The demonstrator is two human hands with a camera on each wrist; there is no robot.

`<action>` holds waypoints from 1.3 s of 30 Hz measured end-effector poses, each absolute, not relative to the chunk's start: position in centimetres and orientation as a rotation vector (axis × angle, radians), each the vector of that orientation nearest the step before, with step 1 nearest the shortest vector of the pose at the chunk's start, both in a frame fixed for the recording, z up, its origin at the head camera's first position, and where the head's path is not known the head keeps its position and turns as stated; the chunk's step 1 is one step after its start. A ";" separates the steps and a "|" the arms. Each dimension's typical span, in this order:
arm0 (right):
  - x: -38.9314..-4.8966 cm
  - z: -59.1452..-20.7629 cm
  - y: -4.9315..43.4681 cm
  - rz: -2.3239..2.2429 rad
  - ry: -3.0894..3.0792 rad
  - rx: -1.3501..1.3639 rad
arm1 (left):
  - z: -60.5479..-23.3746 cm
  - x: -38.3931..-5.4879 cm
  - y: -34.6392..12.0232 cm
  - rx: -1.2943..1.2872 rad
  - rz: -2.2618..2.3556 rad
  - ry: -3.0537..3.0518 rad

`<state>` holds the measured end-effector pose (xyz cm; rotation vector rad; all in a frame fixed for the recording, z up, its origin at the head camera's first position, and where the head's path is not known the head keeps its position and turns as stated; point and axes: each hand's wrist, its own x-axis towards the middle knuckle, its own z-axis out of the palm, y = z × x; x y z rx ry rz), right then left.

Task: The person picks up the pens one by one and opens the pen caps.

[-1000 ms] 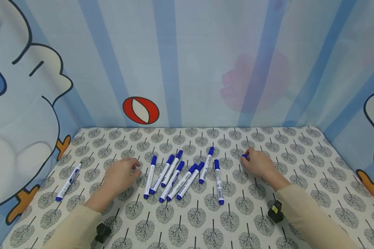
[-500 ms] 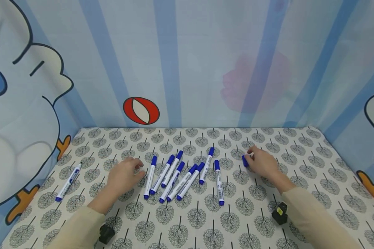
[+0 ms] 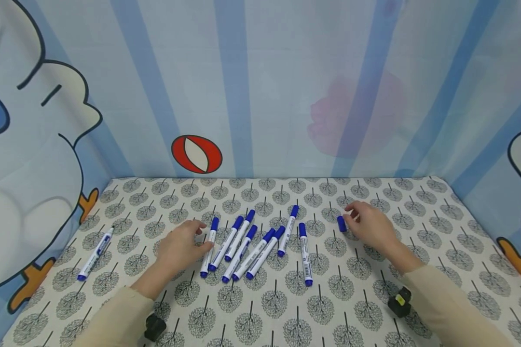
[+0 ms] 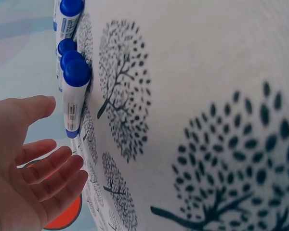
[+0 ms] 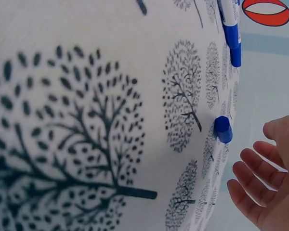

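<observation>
My left hand [image 3: 180, 246] is beside the leftmost capped marker [image 3: 210, 248], its thumb and fingers spread apart around nothing. In the left wrist view that marker [image 4: 74, 96] lies just past the thumb tip. On the right, my right hand [image 3: 370, 226] hovers next to a loose blue marker cap [image 3: 341, 223], fingers relaxed and holding nothing. The right wrist view shows the cap [image 5: 223, 129] lying on the cloth, apart from the thumb. An uncapped marker [image 3: 95, 254] lies at the far left, tip pointing away from me.
Several white markers with blue caps lie in a loose cluster mid-table, among them a slanted pair [image 3: 265, 252]. Further right are an angled marker [image 3: 288, 230] and an upright-lying one [image 3: 305, 254]. A tree-print cloth [image 3: 273, 323] covers the table; a printed curtain [image 3: 278, 96] stands behind it.
My right hand has let go of the blue cap and drawn back slightly to the right, leaving it on the cloth. My left hand has moved right toward the leftmost capped marker.
</observation>
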<state>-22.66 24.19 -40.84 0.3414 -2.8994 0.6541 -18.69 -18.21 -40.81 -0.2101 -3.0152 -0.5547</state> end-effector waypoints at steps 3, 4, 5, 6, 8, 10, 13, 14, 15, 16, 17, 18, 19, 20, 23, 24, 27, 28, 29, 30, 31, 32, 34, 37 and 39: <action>-22.4 -40.7 24.1 0.646 -2.889 0.390 | -40.9 -18.7 -18.0 -0.182 -0.548 -3.035; -22.4 -40.6 24.0 0.637 -2.881 0.411 | -40.9 -18.7 -17.9 -0.173 -0.553 -3.045; -22.3 -40.5 24.0 0.629 -2.874 0.429 | -40.9 -18.8 -17.8 -0.162 -0.551 -3.056; -22.2 -40.4 23.8 0.622 -2.866 0.446 | -40.8 -18.8 -17.8 -0.151 -0.549 -3.068; -22.1 -40.1 23.5 0.605 -2.847 0.484 | -40.7 -18.8 -17.7 -0.138 -0.545 -3.085; -21.9 -39.9 23.2 0.590 -2.828 0.520 | -40.7 -18.9 -17.6 -0.127 -0.547 -3.097; -21.7 -39.4 22.7 0.569 -2.813 0.565 | -40.7 -19.1 -17.6 -0.114 -0.549 -3.106; -21.6 -39.3 22.6 0.558 -2.811 0.576 | -40.7 -19.2 -17.5 -0.111 -0.553 -3.109; -21.5 -39.2 22.4 0.554 -2.810 0.586 | -40.7 -19.2 -17.5 -0.111 -0.557 -3.111; -21.4 -39.1 22.3 0.545 -2.809 0.593 | -40.7 -19.3 -17.5 -0.112 -0.562 -3.113; -21.2 -39.0 22.1 0.539 -2.808 0.600 | -40.7 -19.3 -17.4 -0.112 -0.566 -3.114; -21.1 -38.9 21.9 0.532 -2.811 0.602 | -40.8 -19.3 -17.4 -0.112 -0.574 -3.114; -21.0 -38.8 21.8 0.532 -2.807 0.608 | -40.8 -19.3 -17.3 -0.112 -0.579 -3.115; -20.9 -38.8 21.6 0.532 -2.804 0.612 | -40.8 -19.4 -17.3 -0.113 -0.589 -3.117; -20.6 -38.7 21.2 0.512 -2.789 0.625 | -40.9 -19.4 -17.2 -0.124 -0.616 -3.121; -20.5 -38.7 21.1 0.511 -2.780 0.636 | -41.0 -19.5 -17.2 -0.130 -0.630 -3.120; -20.3 -38.7 20.7 0.479 -2.745 0.673 | -41.1 -19.5 -17.1 -0.141 -0.662 -3.119; -20.2 -38.7 20.6 0.477 -2.733 0.688 | -41.2 -19.6 -17.0 -0.144 -0.677 -3.118; -20.1 -38.7 20.5 0.477 -2.724 0.700 | -41.3 -19.6 -17.0 -0.142 -0.688 -3.118; -20.0 -38.7 20.3 0.480 -2.717 0.711 | -41.4 -19.6 -17.0 -0.142 -0.703 -3.119; -19.9 -38.8 20.2 0.477 -2.711 0.718 | -41.5 -19.6 -17.0 -0.138 -0.712 -3.121; -19.9 -38.8 20.1 0.480 -2.708 0.723 | -41.5 -19.6 -16.9 -0.135 -0.722 -3.124; -19.7 -38.9 19.9 0.482 -2.706 0.728 | -41.6 -19.6 -16.9 -0.133 -0.741 -3.126; -19.6 -39.0 19.7 0.474 -2.700 0.740 | -41.6 -19.6 -16.7 -0.130 -0.746 -3.122; -19.5 -39.1 19.6 0.470 -2.690 0.755 | -41.5 -19.6 -16.7 -0.135 -0.747 -3.117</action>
